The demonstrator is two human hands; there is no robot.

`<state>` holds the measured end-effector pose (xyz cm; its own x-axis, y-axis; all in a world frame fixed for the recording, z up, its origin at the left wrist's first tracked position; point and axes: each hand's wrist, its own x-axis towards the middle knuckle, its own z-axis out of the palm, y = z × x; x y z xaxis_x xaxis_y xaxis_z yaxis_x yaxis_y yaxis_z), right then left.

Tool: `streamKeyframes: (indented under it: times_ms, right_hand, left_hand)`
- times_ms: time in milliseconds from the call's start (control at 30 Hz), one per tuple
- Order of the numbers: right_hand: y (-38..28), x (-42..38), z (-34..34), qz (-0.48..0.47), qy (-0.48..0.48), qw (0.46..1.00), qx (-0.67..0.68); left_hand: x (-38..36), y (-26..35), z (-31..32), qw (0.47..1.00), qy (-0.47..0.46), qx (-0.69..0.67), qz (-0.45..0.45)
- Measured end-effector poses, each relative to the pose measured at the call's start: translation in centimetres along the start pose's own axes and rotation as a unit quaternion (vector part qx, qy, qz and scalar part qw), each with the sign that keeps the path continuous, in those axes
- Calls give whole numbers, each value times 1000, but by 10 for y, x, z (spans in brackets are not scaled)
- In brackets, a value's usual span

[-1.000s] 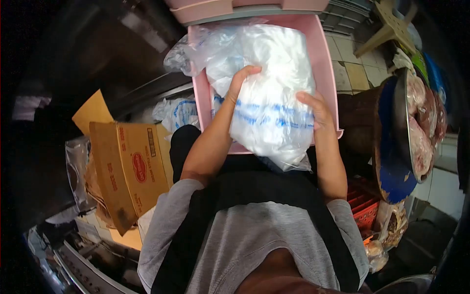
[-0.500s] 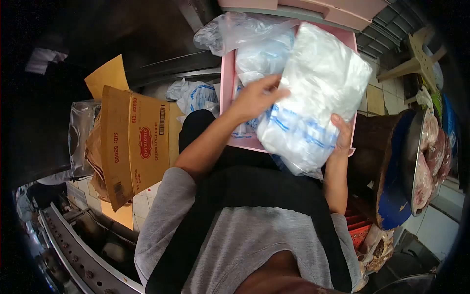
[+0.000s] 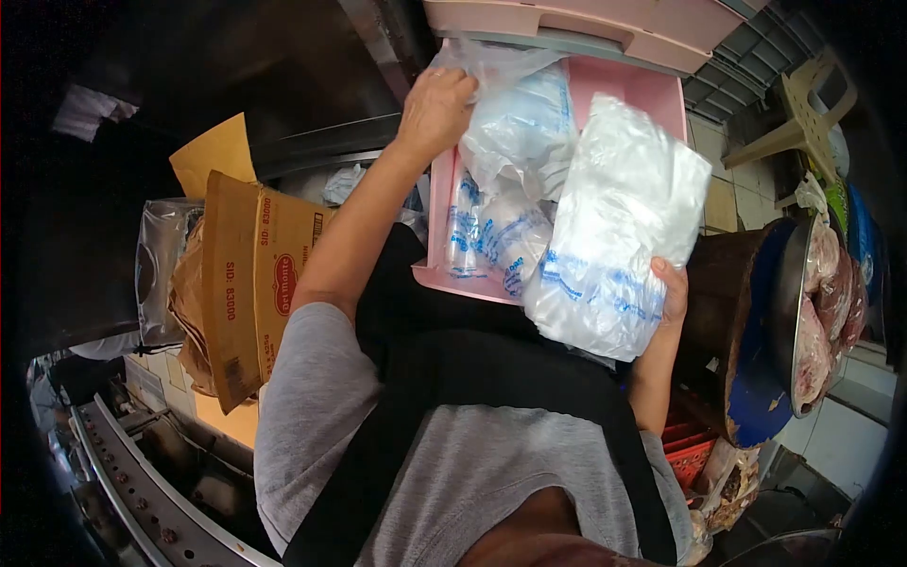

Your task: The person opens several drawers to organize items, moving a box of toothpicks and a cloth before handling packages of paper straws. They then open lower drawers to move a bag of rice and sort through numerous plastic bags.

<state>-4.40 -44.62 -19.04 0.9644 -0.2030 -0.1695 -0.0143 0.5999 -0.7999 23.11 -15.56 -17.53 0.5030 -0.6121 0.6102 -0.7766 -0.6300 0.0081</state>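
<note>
My right hand (image 3: 669, 295) grips a thick pack of clear plastic bags with blue print (image 3: 614, 236), holding it tilted at the right side of an open pink drawer (image 3: 625, 87). At the drawer's far left corner my left hand (image 3: 435, 106) pinches a loose clear plastic bag (image 3: 491, 66). Inside the drawer lie more blue-printed bag packs (image 3: 501, 236).
A brown cardboard box (image 3: 250, 283) stands on the left, with more bags behind it. On the right a metal tray of raw meat (image 3: 822, 302) rests on a blue-rimmed stand. A red crate (image 3: 690, 444) sits below, and a plastic chair (image 3: 803, 104) stands at far right.
My left hand let go of the big pack and reached to the drawer's far left corner, taking hold of a loose bag. The right hand now carries the pack alone, shifted right.
</note>
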Motion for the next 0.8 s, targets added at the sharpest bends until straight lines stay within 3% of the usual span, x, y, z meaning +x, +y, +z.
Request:
streamKeyframes:
  times_ms: [67,100,133,200,233,267,300,333,367,400,433,500,533,567,600,633,667,700,733,767,800]
  right_hand:
    - [-2,10,-14,8,11,1000,-11]
    - [-5,19,-19,59,38,995,-77]
    - [-7,28,-25,109,65,982,-142]
    - [5,58,-64,101,69,968,-218]
    - [15,74,-93,10,44,891,-452]
    - [31,87,-123,-81,16,751,-655]
    - [54,96,-150,-78,7,884,-460]
    - [47,96,-138,-79,7,884,-460]
    - [31,95,-108,-25,61,744,-665]
    - [13,92,-73,32,111,553,-825]
    - [-5,86,-43,32,112,554,-824]
    - [-43,61,20,-151,148,513,-832]
    - [-60,47,56,-199,111,640,-734]
    - [-75,32,88,-242,72,748,-613]
    - [-85,17,107,-323,-29,791,-519]
    - [-97,-11,131,-326,-124,832,-432]
    - [-89,-27,151,-322,-277,882,-205]
    - [-117,-45,155,38,-394,895,-205]
    - [-107,-45,182,-81,-488,865,-83]
    - [-94,-41,195,-189,-550,811,-59]
    - [-97,-40,192,-193,-545,814,-62]
  left_hand:
    - [2,24,-3,986,-58,-141,-72]
    - [3,38,-11,945,-88,-280,-145]
    - [1,41,-9,944,-90,-283,-141]
    - [0,47,-4,826,-110,-502,-233]
    - [1,49,-6,826,-109,-503,-231]
    - [1,51,-9,755,-107,-598,-248]
    - [1,52,-12,674,-103,-684,-262]
    - [0,54,-14,674,-103,-683,-261]
    - [0,56,-16,635,-96,-718,-268]
    - [-2,58,-18,594,-89,-751,-275]
    - [-3,61,-21,595,-91,-750,-274]
    - [-4,65,-26,519,-57,-797,-303]
    - [-8,63,-20,519,-60,-797,-304]
    - [-15,59,-10,474,-68,-830,-285]
    - [-18,55,-5,428,-77,-861,-265]
    - [-19,51,-7,428,-79,-861,-264]
    - [-19,49,-11,460,-118,-815,-332]
    - [-18,51,-12,488,-158,-762,-395]
    - [-14,61,-16,486,-164,-765,-391]
    - [-10,73,-24,419,-106,-832,-349]
    - [-9,82,-28,345,-47,-887,-304]
